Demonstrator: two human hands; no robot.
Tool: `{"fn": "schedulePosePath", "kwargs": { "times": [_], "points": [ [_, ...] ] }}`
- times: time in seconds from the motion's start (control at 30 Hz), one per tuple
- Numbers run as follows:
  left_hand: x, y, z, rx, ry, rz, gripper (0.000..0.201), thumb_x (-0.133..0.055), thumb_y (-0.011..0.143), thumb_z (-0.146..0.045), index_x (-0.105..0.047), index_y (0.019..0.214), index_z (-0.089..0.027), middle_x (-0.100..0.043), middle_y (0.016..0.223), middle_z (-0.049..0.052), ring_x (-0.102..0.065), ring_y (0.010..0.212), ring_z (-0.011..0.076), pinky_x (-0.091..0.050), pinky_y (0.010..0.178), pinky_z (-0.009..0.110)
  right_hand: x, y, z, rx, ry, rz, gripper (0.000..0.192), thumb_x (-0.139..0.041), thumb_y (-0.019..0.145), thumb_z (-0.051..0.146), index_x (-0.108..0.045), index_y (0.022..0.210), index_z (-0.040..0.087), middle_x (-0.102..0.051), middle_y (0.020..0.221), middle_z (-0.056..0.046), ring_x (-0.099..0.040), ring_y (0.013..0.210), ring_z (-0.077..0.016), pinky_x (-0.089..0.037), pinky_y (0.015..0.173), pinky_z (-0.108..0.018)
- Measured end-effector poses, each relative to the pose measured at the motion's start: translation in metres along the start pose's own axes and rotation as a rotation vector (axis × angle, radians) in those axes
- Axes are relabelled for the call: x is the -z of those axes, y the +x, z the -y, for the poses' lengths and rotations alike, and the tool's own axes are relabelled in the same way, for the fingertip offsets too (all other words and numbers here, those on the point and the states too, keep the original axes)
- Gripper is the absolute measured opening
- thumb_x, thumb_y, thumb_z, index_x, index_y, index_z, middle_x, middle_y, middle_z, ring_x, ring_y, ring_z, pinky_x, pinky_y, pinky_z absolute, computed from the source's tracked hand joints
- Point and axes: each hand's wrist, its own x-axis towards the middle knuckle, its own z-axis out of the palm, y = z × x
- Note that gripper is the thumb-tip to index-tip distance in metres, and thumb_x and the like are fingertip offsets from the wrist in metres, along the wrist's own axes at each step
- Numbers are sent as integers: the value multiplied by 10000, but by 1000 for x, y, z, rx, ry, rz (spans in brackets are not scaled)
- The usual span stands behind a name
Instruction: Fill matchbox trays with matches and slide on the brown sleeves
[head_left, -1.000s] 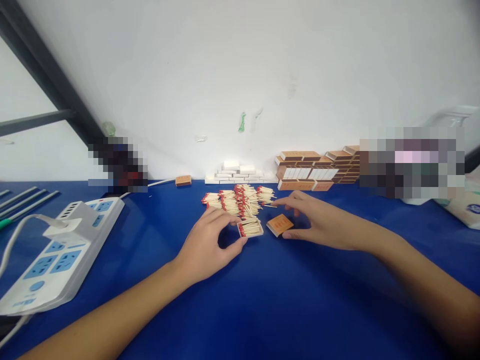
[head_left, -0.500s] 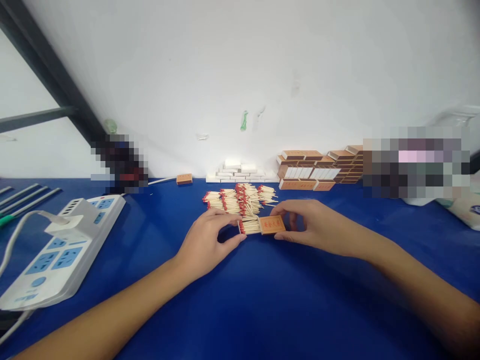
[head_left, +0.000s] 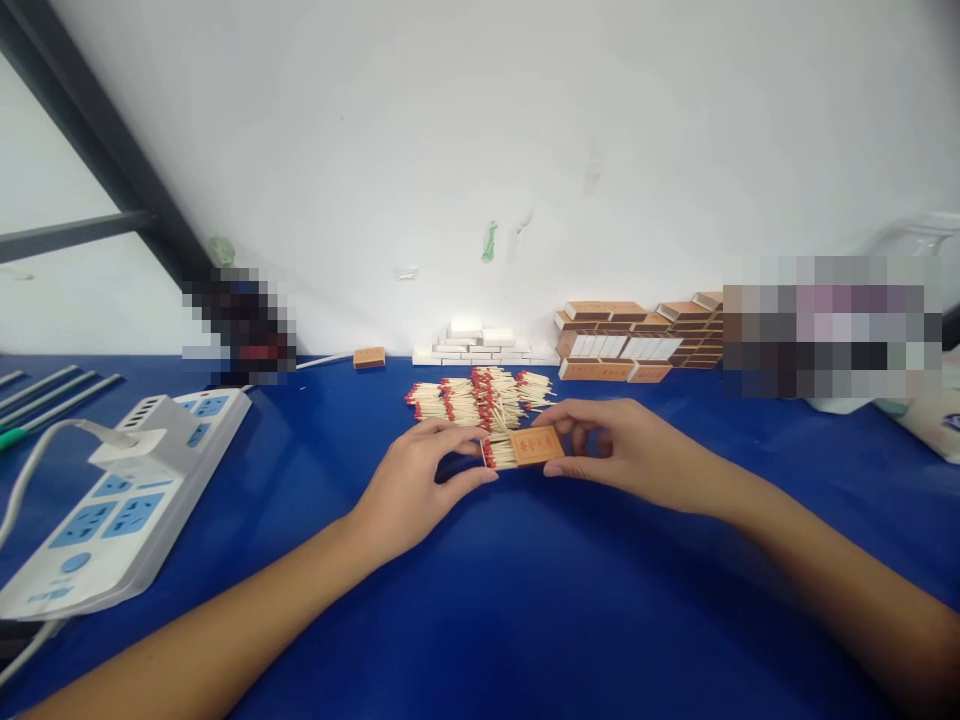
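Observation:
Between my hands is a matchbox. Its orange sleeve [head_left: 537,445] covers the right part of a white tray filled with red-tipped matches [head_left: 501,453], and the left part of the tray sticks out. My left hand [head_left: 420,480] pinches the tray's left end between thumb and fingers. With thumb and fingertips, my right hand [head_left: 626,445] grips the sleeve at its right end. Just behind the box lies a loose heap of matches [head_left: 484,395] on the blue table [head_left: 525,600].
White trays [head_left: 487,345] are stacked against the wall, with piled matchboxes [head_left: 637,340] to their right. One single matchbox [head_left: 369,357] lies to the left. A white power strip [head_left: 127,500] with cables and several grey rods [head_left: 60,395] occupy the left side. Blurred objects stand at both sides.
The sleeve has slid left over the tray with my right hand, so less of the matches shows. My left hand stays at the tray's end, shifted very slightly right.

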Motion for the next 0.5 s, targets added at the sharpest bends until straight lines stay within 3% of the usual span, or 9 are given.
{"fn": "schedulePosePath", "kwargs": {
  "times": [0.27,0.37,0.5],
  "points": [
    [3,1,-4,-86,-84,1,454,-927,746,-429,-752,1130,-263,-818,910,0,-738,1005,251,-581,957,415,-28,-2,16,81,56,12,544,-746,920,547,-702,1385,269,-731,937,-36,-621,756,-178,-504,688,-312],
    [3,1,-6,-111,-100,-15,425,-946,718,-417,-770,1064,-244,-797,953,14,-732,940,221,-592,888,366,-31,-2,15,100,26,17,597,-739,917,576,-678,1425,270,-730,948,-40,-621,760,-181,-513,705,-316],
    [4,2,-8,-144,-56,-27,352,-909,794,-356,-769,1093,-237,-778,1031,41,-711,974,217,-584,907,368,-31,-1,10,115,-42,-31,608,-724,942,531,-629,1466,236,-735,981,-54,-643,780,-195,-531,731,-333]
  ]
}}
